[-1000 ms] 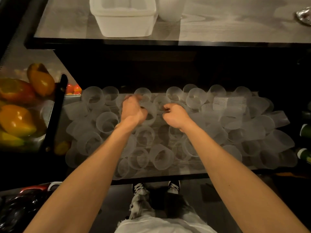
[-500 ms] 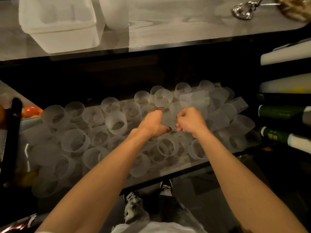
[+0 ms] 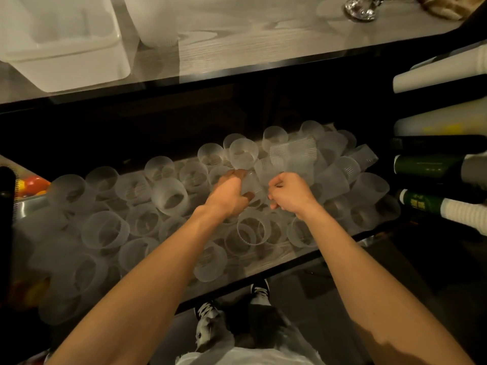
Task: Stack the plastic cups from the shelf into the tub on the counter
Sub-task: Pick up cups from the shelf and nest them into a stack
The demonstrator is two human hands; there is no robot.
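Observation:
Several frosted ribbed plastic cups (image 3: pixel 105 233) lie jumbled on the low shelf (image 3: pixel 290 270) under the counter. Over the middle of the pile my left hand (image 3: pixel 228 197) is closed around one plastic cup (image 3: pixel 253 187), thumb below and fingers on top. My right hand (image 3: pixel 291 193) is curled at that cup's right end and seems to pinch its rim. The white tub (image 3: pixel 79 51) stands on the counter (image 3: pixel 263 48) at the far left. A tall frosted cup stack (image 3: pixel 155 22) stands just to its right. What the tub holds is not visible.
Dark green bottles (image 3: pixel 432 167) and white rolls (image 3: pixel 434 72) lie on racks at the right. A shiny metal utensil (image 3: pixel 361 9) rests on the counter's far right. Red produce (image 3: pixel 34 184) shows at the left edge. My shoes (image 3: pixel 207 312) are below the shelf.
Both hands moved rightward across the cup pile and closed in on one cup between them. The view swung right, bringing the bottle racks in and pushing the produce out.

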